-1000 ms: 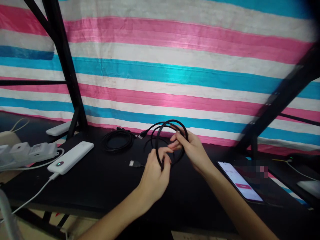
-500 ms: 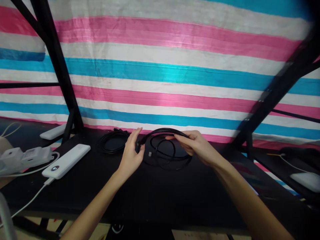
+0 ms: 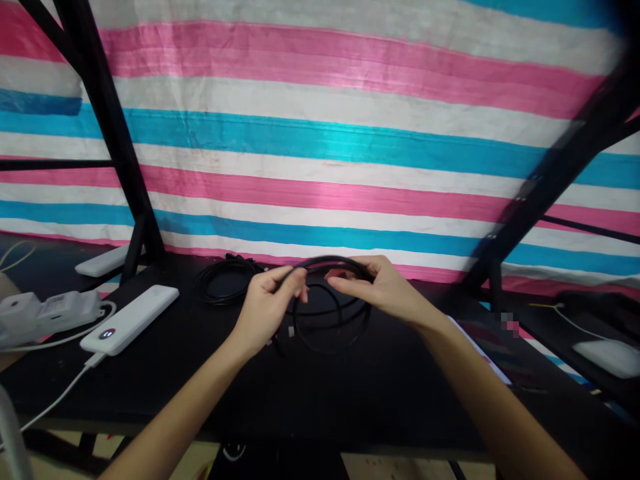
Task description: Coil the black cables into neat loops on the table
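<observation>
A black cable (image 3: 327,259) is bent into loops between my two hands, above the black tabletop (image 3: 320,393). My left hand (image 3: 267,303) is closed around the left side of the loops, thumb over the strands. On the right side, my right hand (image 3: 383,287) grips the loops between thumb and fingers; part of the cable is hidden in its palm. Thinner loops hang below, and small pale tips show beneath my left hand. Another coiled black cable (image 3: 220,301) lies on the table just left of my left hand.
A white power bank (image 3: 135,320) with a white cord lies to the left, beside white plug adapters (image 3: 55,313). Dark metal posts (image 3: 113,127) rise at both sides. A flat screen device (image 3: 485,350) lies by my right forearm. Striped sheeting (image 3: 320,180) hangs behind.
My left hand, open beside the cable's end before, has closed on the loops. Both hands are nearer each other, and the hanging loops have shifted slightly left.
</observation>
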Demonstrator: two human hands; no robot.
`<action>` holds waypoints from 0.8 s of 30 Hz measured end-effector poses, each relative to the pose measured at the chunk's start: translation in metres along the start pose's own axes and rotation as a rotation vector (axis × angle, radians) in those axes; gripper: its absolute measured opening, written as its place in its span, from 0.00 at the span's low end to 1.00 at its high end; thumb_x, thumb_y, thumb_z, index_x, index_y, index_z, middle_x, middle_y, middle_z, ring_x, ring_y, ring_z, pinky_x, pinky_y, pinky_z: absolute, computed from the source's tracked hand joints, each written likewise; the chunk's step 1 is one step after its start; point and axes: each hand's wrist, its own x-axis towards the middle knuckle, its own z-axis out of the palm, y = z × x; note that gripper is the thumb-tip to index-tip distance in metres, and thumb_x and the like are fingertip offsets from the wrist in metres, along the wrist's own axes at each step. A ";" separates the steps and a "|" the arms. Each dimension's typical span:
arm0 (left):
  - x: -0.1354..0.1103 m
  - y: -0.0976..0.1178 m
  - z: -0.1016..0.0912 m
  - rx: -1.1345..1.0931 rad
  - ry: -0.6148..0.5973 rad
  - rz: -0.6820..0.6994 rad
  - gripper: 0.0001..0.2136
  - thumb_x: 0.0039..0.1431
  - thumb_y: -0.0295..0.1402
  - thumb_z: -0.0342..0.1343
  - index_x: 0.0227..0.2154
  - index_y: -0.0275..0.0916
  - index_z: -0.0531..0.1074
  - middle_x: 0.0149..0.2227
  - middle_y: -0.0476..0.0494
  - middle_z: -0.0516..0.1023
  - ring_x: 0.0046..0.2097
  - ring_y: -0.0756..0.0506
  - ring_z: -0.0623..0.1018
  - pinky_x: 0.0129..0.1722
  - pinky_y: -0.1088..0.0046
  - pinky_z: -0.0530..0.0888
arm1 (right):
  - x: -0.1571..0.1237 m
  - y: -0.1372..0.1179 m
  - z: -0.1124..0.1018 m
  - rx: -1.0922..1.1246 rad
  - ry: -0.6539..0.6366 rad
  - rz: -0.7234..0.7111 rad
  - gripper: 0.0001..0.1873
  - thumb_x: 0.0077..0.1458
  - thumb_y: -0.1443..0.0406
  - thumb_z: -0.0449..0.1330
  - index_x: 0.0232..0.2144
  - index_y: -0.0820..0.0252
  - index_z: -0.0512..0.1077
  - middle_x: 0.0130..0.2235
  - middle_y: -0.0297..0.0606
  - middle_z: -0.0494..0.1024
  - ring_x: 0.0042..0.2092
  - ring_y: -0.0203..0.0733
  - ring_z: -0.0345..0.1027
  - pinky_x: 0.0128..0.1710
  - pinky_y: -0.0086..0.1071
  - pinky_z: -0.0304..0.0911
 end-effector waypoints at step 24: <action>-0.006 -0.012 -0.006 -0.424 0.334 -0.246 0.25 0.53 0.54 0.51 0.15 0.38 0.55 0.09 0.59 0.47 0.09 0.58 0.52 0.09 0.83 0.50 | -0.004 0.012 0.027 0.456 -0.018 0.159 0.21 0.56 0.52 0.55 0.32 0.66 0.74 0.11 0.27 0.63 0.12 0.24 0.45 0.17 0.26 0.46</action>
